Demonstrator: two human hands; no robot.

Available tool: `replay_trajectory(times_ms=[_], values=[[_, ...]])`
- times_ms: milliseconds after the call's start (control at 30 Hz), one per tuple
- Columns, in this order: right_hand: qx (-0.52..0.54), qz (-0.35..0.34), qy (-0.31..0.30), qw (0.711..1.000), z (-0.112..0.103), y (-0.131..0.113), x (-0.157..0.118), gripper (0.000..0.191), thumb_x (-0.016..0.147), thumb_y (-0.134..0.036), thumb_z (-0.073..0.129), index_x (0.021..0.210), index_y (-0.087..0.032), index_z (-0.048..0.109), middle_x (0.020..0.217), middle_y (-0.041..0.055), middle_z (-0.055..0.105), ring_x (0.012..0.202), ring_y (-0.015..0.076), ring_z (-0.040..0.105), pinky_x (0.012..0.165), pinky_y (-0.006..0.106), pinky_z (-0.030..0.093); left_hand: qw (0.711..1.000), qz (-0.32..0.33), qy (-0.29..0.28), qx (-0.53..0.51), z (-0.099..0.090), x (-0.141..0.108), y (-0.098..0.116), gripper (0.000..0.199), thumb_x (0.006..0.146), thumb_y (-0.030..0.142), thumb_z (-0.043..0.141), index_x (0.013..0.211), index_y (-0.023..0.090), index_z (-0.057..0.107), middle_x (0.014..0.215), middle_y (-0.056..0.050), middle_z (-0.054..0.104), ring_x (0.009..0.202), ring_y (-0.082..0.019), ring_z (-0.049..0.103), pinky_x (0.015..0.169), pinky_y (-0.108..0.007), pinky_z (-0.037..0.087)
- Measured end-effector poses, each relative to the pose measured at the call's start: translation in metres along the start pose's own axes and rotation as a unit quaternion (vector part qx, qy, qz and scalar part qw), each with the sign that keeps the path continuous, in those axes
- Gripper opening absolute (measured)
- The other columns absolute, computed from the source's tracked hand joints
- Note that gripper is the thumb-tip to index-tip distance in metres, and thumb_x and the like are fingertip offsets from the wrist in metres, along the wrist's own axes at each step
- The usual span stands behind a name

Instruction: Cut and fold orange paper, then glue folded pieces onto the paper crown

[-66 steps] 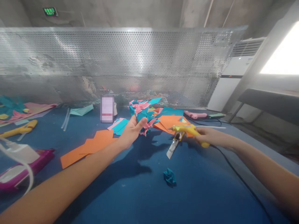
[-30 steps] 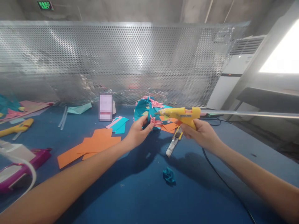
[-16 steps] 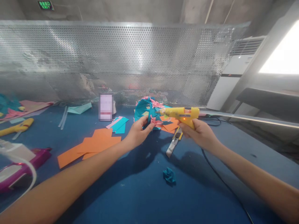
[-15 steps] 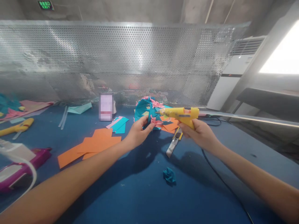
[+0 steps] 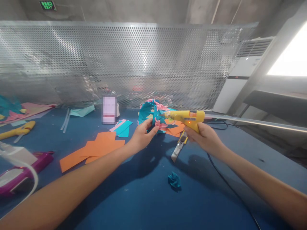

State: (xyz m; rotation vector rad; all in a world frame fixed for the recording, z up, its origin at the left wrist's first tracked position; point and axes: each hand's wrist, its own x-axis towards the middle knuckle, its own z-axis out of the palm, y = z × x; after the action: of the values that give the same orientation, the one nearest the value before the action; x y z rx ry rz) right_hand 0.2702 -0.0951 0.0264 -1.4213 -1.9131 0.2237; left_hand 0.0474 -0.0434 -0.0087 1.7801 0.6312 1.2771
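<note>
My left hand pinches the near edge of a round teal paper wreath with pink paper flowers on it, held up over the table. One pink flower sits right by my left thumb. My right hand is wrapped round the handle of a yellow hot glue gun, whose nozzle points left at the wreath's teal band. A long clear glue stick sticks out of its back. Whether the nozzle touches the paper, I cannot tell. Below lies a crumpled teal paper flower on the blue table.
A utility knife lies below the glue gun. Orange paper pieces and blue strips are left of centre. A black cord runs down the right. Further left are another yellow glue gun and a magenta power strip.
Both hands, the wreath and the glue gun stay almost in place. A small orange light now shows on the gun's body. The view has shifted very slightly.
</note>
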Motion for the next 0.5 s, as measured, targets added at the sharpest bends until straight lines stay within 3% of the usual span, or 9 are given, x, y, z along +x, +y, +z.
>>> replay_trajectory(times_ms=[333,500], values=[[-0.015,0.002,0.015,1.0,0.001,0.0027,0.0009,0.036,0.08,-0.054,0.042,0.063,-0.022,0.043,0.048,-0.0026,0.046,0.044,0.0122,0.044,0.045,0.025,0.035,1.0,0.004,0.012,0.013,-0.0009,0.0012,0.0012,0.025,0.083,0.032,0.056,0.102,0.016,0.056,0.111,-0.009,0.063,0.105,-0.019,0.058,0.094,-0.034,0.04],[-0.047,-0.024,0.02,0.998,0.0007,0.0051,-0.0003,0.035,0.082,-0.053,0.042,0.072,-0.021,0.053,0.054,-0.0005,0.05,0.05,0.0148,0.047,0.049,0.027,0.037,1.0,-0.004,0.005,0.004,-0.0015,0.002,0.0009,0.026,0.082,0.034,0.057,0.101,0.016,0.055,0.107,-0.008,0.063,0.102,-0.019,0.058,0.092,-0.032,0.041]])
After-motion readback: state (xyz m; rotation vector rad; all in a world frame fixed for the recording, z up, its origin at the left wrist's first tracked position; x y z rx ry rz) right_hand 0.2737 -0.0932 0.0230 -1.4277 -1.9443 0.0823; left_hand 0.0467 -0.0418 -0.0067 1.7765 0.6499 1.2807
